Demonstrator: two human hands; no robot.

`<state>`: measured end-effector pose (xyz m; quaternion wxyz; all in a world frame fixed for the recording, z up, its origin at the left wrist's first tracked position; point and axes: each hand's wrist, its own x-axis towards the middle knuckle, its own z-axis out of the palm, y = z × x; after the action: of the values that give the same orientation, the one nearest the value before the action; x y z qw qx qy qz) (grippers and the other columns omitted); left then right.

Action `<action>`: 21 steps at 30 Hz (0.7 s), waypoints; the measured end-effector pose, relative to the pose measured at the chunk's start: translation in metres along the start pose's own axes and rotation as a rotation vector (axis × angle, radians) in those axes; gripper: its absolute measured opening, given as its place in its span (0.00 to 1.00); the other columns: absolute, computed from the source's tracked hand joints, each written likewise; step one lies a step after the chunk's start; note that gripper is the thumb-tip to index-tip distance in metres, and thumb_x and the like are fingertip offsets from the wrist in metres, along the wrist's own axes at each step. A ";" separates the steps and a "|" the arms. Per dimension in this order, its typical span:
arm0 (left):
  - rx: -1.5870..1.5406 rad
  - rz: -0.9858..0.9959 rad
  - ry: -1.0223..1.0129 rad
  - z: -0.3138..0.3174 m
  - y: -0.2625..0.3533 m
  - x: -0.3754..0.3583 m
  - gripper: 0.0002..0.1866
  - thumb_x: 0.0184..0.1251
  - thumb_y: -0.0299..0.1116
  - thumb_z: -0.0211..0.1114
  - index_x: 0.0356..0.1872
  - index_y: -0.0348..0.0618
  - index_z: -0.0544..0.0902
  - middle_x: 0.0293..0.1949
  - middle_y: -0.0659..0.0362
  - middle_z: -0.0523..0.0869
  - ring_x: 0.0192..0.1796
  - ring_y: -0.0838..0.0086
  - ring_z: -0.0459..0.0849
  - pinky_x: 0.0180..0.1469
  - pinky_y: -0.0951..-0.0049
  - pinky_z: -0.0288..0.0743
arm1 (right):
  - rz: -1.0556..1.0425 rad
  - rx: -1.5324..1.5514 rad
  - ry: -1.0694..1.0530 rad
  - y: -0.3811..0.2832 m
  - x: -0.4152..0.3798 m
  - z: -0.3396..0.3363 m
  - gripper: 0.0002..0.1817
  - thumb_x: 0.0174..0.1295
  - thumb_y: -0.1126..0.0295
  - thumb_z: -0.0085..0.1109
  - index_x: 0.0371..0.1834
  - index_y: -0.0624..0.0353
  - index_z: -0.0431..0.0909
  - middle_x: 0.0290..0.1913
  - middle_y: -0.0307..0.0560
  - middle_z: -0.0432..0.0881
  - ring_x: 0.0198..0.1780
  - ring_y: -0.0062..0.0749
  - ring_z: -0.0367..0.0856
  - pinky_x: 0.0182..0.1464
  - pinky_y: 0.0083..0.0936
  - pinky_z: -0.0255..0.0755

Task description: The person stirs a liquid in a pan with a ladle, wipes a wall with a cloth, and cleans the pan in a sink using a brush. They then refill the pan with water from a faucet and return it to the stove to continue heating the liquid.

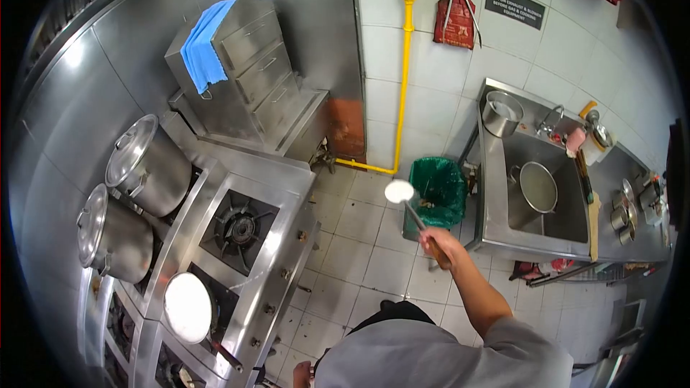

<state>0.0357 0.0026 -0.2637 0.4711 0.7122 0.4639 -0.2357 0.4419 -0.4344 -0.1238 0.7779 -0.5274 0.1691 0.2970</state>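
My right hand (440, 246) is closed around the wooden handle of a ladle (414, 217), which reaches out over the floor. White stuff covers the round end of the ladle. Just beyond it stands a bin lined with a green bag (449, 190). Down at the bottom edge, beside my body, only part of my left hand (302, 375) shows; its fingers cannot be made out. To its left, a pan (228, 358) with a long dark-reddish handle sits on the stove, and its round top is white all over.
Two lidded steel stockpots (159, 172) stand at the back of the stove (287, 190), near a bare burner (243, 228). On the right, a sink (568, 226) holds a large pot (537, 187). A yellow gas pipe (405, 86) runs down the tiled wall.
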 end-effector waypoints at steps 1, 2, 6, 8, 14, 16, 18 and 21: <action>0.006 -0.012 0.012 0.005 0.007 -0.006 0.21 0.69 0.46 0.49 0.47 0.44 0.84 0.47 0.46 0.85 0.52 0.53 0.82 0.54 0.62 0.75 | -0.036 -0.008 -0.017 -0.023 0.027 0.001 0.06 0.62 0.69 0.54 0.40 0.56 0.72 0.21 0.32 0.72 0.19 0.19 0.69 0.19 0.18 0.63; -0.012 0.031 0.017 0.012 0.006 -0.003 0.21 0.69 0.46 0.49 0.47 0.44 0.84 0.47 0.46 0.85 0.51 0.53 0.82 0.54 0.63 0.75 | -0.052 -0.075 -0.059 -0.058 0.047 0.008 0.05 0.61 0.67 0.54 0.30 0.54 0.71 0.19 0.33 0.71 0.17 0.20 0.68 0.18 0.18 0.62; -0.058 0.117 0.037 0.038 0.021 0.000 0.20 0.69 0.45 0.50 0.47 0.43 0.84 0.46 0.47 0.85 0.50 0.55 0.83 0.53 0.63 0.75 | -0.362 -0.226 -0.143 -0.233 0.100 0.060 0.10 0.59 0.63 0.54 0.22 0.54 0.75 0.18 0.37 0.74 0.19 0.25 0.71 0.22 0.23 0.64; -0.059 0.112 0.048 0.050 0.033 0.000 0.20 0.69 0.45 0.50 0.47 0.43 0.84 0.45 0.48 0.85 0.49 0.56 0.83 0.52 0.64 0.75 | -0.516 -0.243 -0.078 -0.319 0.093 0.105 0.14 0.66 0.61 0.49 0.21 0.46 0.70 0.17 0.28 0.70 0.16 0.14 0.66 0.17 0.14 0.59; -0.069 0.086 0.072 0.062 0.078 -0.010 0.19 0.69 0.44 0.51 0.47 0.42 0.84 0.44 0.49 0.86 0.47 0.58 0.83 0.50 0.65 0.76 | -0.454 -0.198 -0.112 -0.429 0.154 0.123 0.09 0.65 0.62 0.51 0.27 0.48 0.70 0.23 0.30 0.73 0.20 0.15 0.68 0.21 0.14 0.62; -0.071 0.085 0.070 0.064 0.084 -0.008 0.19 0.69 0.43 0.52 0.47 0.42 0.84 0.44 0.50 0.86 0.46 0.59 0.83 0.49 0.65 0.76 | -0.525 -0.311 -0.067 -0.391 0.183 0.107 0.08 0.61 0.64 0.52 0.25 0.50 0.72 0.21 0.34 0.74 0.20 0.21 0.70 0.23 0.20 0.65; -0.073 0.085 0.069 0.064 0.088 -0.005 0.19 0.69 0.43 0.52 0.47 0.42 0.84 0.43 0.50 0.86 0.45 0.60 0.83 0.49 0.65 0.76 | -0.410 -0.379 -0.044 -0.325 0.205 0.082 0.10 0.55 0.65 0.55 0.17 0.51 0.74 0.15 0.39 0.72 0.17 0.27 0.68 0.23 0.25 0.62; -0.080 0.094 0.069 0.062 0.087 -0.006 0.18 0.69 0.43 0.53 0.47 0.42 0.84 0.43 0.51 0.86 0.44 0.61 0.83 0.48 0.66 0.76 | -0.085 -0.458 0.020 -0.190 0.200 0.038 0.13 0.49 0.64 0.55 0.09 0.50 0.69 0.12 0.38 0.68 0.15 0.27 0.65 0.18 0.27 0.55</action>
<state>0.1157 -0.0665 -0.2475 0.4934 0.7217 0.4548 -0.1698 0.7153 -0.3934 -0.0875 0.6480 -0.6996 0.0827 0.2894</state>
